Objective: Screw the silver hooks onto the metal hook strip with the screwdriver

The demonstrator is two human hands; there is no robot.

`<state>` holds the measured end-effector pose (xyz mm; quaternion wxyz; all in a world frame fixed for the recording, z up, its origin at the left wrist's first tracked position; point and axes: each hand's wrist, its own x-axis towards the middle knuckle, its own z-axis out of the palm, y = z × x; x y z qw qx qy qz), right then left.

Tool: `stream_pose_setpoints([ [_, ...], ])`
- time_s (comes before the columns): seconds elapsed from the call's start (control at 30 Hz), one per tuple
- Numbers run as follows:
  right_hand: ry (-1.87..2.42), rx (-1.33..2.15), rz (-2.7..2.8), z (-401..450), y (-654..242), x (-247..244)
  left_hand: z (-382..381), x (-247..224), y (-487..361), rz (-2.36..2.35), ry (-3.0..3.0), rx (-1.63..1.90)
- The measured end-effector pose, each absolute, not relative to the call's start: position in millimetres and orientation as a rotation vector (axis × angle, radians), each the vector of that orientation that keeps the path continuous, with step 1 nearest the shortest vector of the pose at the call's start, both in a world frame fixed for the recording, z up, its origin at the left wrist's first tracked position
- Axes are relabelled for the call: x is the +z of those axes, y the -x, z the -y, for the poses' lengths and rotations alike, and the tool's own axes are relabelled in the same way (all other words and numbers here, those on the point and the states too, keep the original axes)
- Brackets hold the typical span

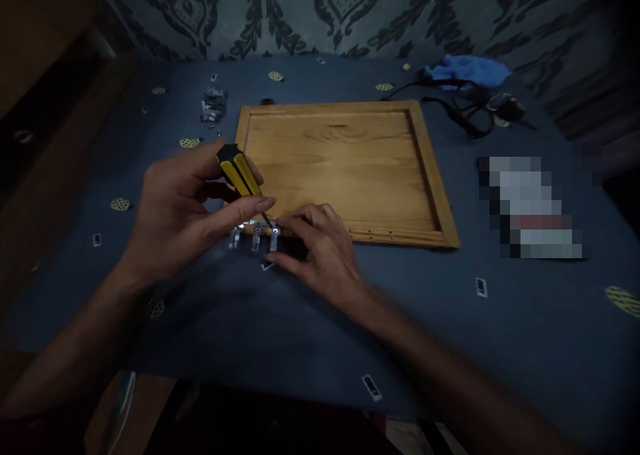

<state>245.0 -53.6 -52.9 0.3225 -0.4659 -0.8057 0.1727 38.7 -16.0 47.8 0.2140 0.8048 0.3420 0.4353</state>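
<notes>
My left hand [175, 205] is closed around the yellow and black handle of a screwdriver [240, 169]. The tool slants down to the right, its tip at the rightmost of several silver metal hooks [273, 239]. These hooks sit in a row along the near edge of a framed wooden board [330, 165], toward its left end. With thumb below and index finger above, my right hand [325, 251] pinches that same rightmost hook and rests against the board's edge. Small dark holes dot the edge to the right of my right hand.
More silver hooks [214, 103] lie in a pile beyond the board's left corner, with tiny screws [215, 130] nearby. At the back right are a blue cloth [467, 71] and black-framed glasses [467, 118]. A blurred-out flat object [535, 208] lies on the dark blue patterned cover [420, 315].
</notes>
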Motion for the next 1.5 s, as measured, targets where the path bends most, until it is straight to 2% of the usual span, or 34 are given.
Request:
stream_pose_setpoints([
  [1.17,1.218,0.478,2.144,52.0,-244.3,-52.2,23.3,40.2,-38.1,-1.001,-2.3,1.026],
  [1.5,1.233,0.488,2.157,50.5,-243.8,-51.7,16.6,40.2,-44.0,-0.879,-2.217,1.093],
])
